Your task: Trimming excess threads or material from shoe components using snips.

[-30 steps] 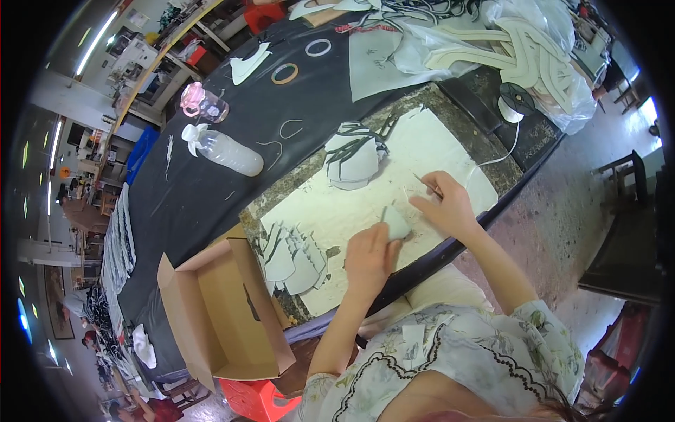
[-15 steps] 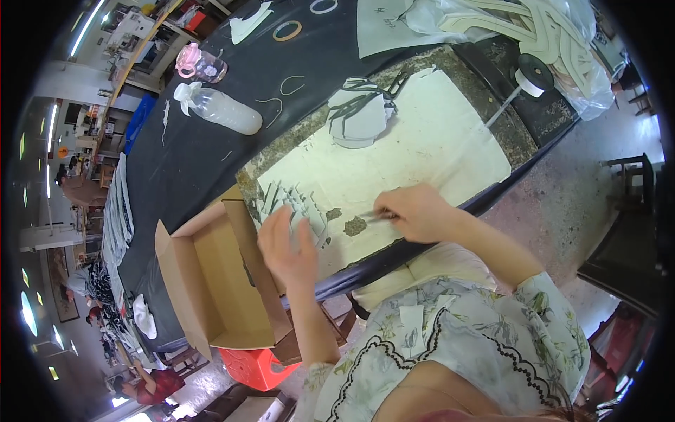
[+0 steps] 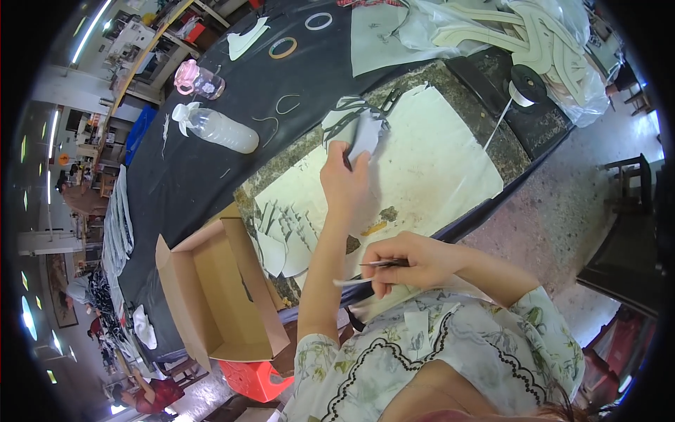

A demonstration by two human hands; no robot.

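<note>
My left hand (image 3: 343, 179) is stretched out to the stack of light grey cut pieces with dark strips (image 3: 341, 119). Its thumb and fingers pinch one light grey piece (image 3: 364, 135), which is tilted up against the stack. Near the front edge, my right hand (image 3: 415, 259) is closed around a slim, dark, pointed metal tool (image 3: 385, 263); its exact kind does not show. A narrow white strip (image 3: 351, 282) sticks out below those fingers. Beyond my left forearm, a fanned group of light grey pieces (image 3: 285, 239) lies on the white sheet (image 3: 443, 162).
An open cardboard box (image 3: 225, 288) stands left of the work board, by a red stool (image 3: 249, 380). Farther off are a clear bottle (image 3: 221, 130), a pink-lidded cup (image 3: 200, 79), tape rings (image 3: 283, 48) and a black spool (image 3: 527, 84). Cream curved pieces (image 3: 534, 35) lie at the far right.
My left hand has gone from the fanned pieces to the far stack and taken hold of a piece. My right hand has drawn nearer to me, with the tool still in it.
</note>
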